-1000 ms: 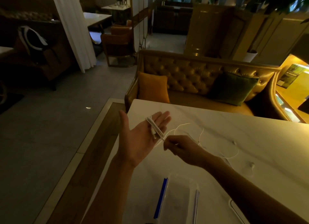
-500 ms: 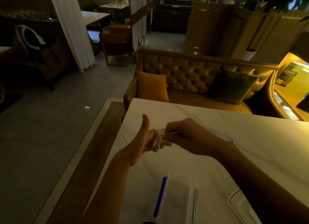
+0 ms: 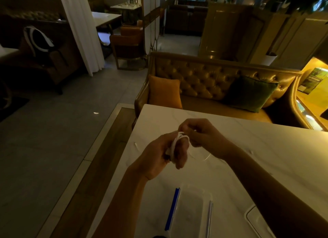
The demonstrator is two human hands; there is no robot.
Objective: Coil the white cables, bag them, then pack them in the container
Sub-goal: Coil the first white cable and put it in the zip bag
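Looping around left hand (image 3: 159,154) fingers, white cable (image 3: 174,145), right hand (image 3: 198,134) pinching its strand

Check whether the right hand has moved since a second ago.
Yes. The right hand has gone up and left relative to the clear container, now pinching the white cable wrapped on the left hand.

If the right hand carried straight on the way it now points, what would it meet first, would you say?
Probably the left hand: the right hand points leftward at the white cable coiled around the left fingers, already touching or nearly so; depth is unclear.
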